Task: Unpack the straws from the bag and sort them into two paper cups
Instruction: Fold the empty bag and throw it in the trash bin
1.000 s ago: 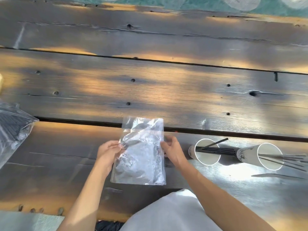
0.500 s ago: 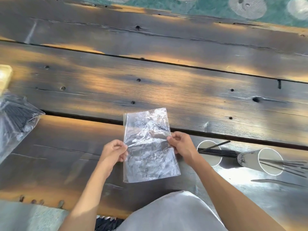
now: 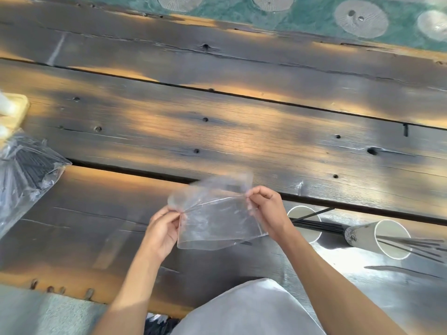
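Note:
An empty clear plastic bag [image 3: 215,218] hangs between my hands above the wooden table, its upper half bent over toward me and blurred. My left hand [image 3: 164,228] pinches its left edge; my right hand [image 3: 266,209] pinches its right edge. To the right, two white paper cups lie on their sides with their mouths toward me. The nearer cup [image 3: 312,232] is partly hidden by my right wrist and has thin black straws [image 3: 316,222] sticking out. The farther cup [image 3: 377,238] also holds black straws [image 3: 416,245] that fan out to the right.
A second clear bag full of black straws [image 3: 26,175] lies at the left edge of the dark plank table [image 3: 242,131]. Behind it sits a pale wooden tray [image 3: 17,110]. A green patterned floor shows beyond the table's far edge.
Both hands have lifted the empty bag and shifted right. Its top half, flat and upright before, now folds over toward me. The cups and straws have stayed put.

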Motion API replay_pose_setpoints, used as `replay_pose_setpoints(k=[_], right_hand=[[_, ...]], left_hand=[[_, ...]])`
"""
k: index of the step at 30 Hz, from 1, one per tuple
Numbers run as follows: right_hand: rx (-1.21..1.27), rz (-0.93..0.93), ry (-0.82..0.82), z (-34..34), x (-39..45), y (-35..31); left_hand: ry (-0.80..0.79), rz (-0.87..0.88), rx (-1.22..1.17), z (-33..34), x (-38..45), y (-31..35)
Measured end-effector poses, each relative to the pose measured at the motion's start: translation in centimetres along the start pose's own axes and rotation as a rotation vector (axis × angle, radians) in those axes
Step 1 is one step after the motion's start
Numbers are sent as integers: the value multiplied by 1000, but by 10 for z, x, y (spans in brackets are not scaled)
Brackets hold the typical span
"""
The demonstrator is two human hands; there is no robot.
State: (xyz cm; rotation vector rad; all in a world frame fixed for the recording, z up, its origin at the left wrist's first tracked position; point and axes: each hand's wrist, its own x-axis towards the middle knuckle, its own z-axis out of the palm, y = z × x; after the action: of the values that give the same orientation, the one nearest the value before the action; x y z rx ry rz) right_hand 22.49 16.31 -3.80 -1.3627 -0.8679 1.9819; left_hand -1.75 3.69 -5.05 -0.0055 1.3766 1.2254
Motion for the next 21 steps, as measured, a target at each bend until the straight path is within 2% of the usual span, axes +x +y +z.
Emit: replay_pose_setpoints(k=[4,8,11,13,16,21], right_hand=[[22,-17,-8,4,-4,-6],[-115,-61,22,2,-5,-1],[-38,19,33,1,-9,3],[-11,86,-43,1,-16,3],[-146,185,-190,3,-33,3],[-185,70,-99,-1,-52,7]], left_hand=[[27,76,80,3,0,-3],[8,75,146,11,-3,-6],[22,105,168,15,-10,-8],[52,146,110,18,-17,-10],[92,172,-3,21,-29,-15],[15,66,45,16,-59,-33]])
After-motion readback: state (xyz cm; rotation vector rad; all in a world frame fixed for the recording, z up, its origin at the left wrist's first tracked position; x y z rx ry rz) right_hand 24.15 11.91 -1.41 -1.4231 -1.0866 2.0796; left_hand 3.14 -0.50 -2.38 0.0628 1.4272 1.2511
